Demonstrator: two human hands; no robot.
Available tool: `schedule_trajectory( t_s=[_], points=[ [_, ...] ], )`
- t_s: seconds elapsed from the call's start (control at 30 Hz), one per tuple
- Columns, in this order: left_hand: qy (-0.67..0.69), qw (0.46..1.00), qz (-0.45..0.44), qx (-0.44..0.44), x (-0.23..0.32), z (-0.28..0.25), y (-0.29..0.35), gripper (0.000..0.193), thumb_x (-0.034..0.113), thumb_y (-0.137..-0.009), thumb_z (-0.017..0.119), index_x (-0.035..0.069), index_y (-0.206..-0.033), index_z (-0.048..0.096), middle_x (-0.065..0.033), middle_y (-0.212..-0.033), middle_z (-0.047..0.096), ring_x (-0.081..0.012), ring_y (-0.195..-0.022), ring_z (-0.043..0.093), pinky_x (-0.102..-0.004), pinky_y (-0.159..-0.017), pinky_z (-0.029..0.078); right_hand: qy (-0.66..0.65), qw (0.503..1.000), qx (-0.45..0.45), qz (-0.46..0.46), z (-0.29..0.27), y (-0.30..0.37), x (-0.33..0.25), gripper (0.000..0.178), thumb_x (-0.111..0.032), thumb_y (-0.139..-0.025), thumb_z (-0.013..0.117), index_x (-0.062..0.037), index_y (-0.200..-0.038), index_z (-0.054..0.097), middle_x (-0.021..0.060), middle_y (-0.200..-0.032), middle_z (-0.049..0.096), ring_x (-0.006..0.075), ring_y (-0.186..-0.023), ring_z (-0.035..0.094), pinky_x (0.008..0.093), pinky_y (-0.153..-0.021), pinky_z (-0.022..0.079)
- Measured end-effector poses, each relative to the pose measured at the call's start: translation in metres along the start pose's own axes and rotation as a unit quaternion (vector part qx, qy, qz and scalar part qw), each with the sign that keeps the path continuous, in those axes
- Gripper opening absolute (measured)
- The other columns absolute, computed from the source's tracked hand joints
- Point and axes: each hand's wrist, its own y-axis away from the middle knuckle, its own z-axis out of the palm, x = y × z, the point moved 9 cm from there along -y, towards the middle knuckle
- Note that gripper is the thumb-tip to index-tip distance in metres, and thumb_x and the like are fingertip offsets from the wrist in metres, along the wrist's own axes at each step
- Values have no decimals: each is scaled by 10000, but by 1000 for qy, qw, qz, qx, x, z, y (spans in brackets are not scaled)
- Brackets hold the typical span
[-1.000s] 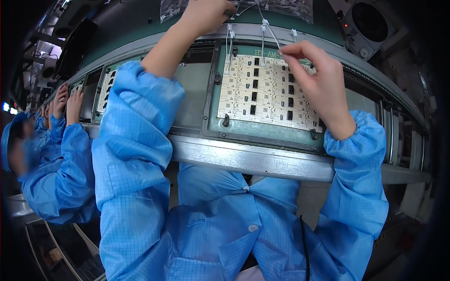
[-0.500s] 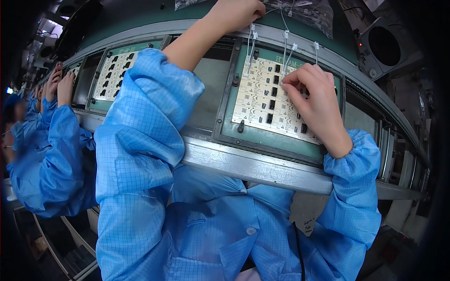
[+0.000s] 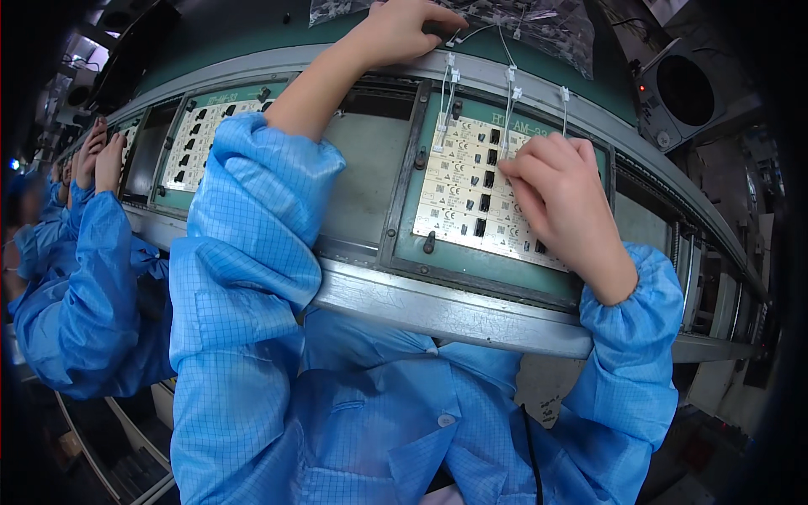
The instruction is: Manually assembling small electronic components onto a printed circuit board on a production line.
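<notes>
A panel of pale circuit boards (image 3: 454, 198) with black components sits in a green fixture (image 3: 396, 244) in front of me. Over its upper middle is my right hand (image 3: 562, 189), thumb and forefinger pinched at the lower end of a thin white wire lead (image 3: 507, 114); the fingers hide that end. Another white wire lead (image 3: 441, 109) hangs over the board's upper left. My left hand (image 3: 400, 32) reaches beyond the fixture, forefinger and thumb apart, beside a small white connector (image 3: 452, 42) on the green bench. Nothing shows between its fingers.
A clear bag (image 3: 547, 29) of white connector leads lies at the far side. One more lead (image 3: 565, 101) hangs over the metal rail. A second fixture (image 3: 202, 139) sits left, near a co-worker's hands (image 3: 105, 160). A round-faced device (image 3: 682, 88) stands right.
My left hand has shifted left and its fingers have spread from a closed pinch. My right hand stays over the board, slightly lower, still pinching.
</notes>
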Motion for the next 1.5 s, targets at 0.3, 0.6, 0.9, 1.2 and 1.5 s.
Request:
schedule_trajectory(
  t_s=[0.3,0.6,0.9,1.2,1.5],
  points=[
    [-205,977,41,-40,21,5,0,198,192,-856,677,98,-1020,736,-92,-988,732,-260,-946,686,-455,-856,497,1,998,-59,9,-2,-4,6,167,-14,-862,606,-37,-991,709,78,-907,617,252,-921,572,358,-873,400],
    [102,972,-89,191,-19,-38,6,212,184,-863,723,86,-1047,763,-102,-953,760,-200,-873,723,-307,-790,545,95,993,57,46,4,-71,113,258,-46,-888,588,-120,-1106,705,118,-1026,640,338,-1000,622,442,-844,507],
    [-1,984,-35,176,80,-92,80,158,59,-850,706,35,-1003,735,-62,-920,733,-160,-849,682,-289,-746,518,107,992,23,-57,18,-86,120,190,-57,-869,640,-76,-1049,700,94,-979,659,313,-966,620,421,-847,507],
    [-112,993,12,17,122,-14,132,96,102,-795,750,119,-881,712,11,-891,653,-214,-900,576,-374,-813,391,-306,922,222,87,-62,-71,108,78,-10,-907,576,22,-967,613,44,-853,651,104,-786,618,251,-716,506],
    [-69,995,-74,-15,109,-10,132,75,129,-795,756,148,-868,759,30,-943,596,-229,-967,517,-391,-846,374,-410,877,234,88,-65,-15,144,82,-1,-944,578,26,-1017,605,86,-919,673,138,-857,663,272,-799,539]
  ],
)
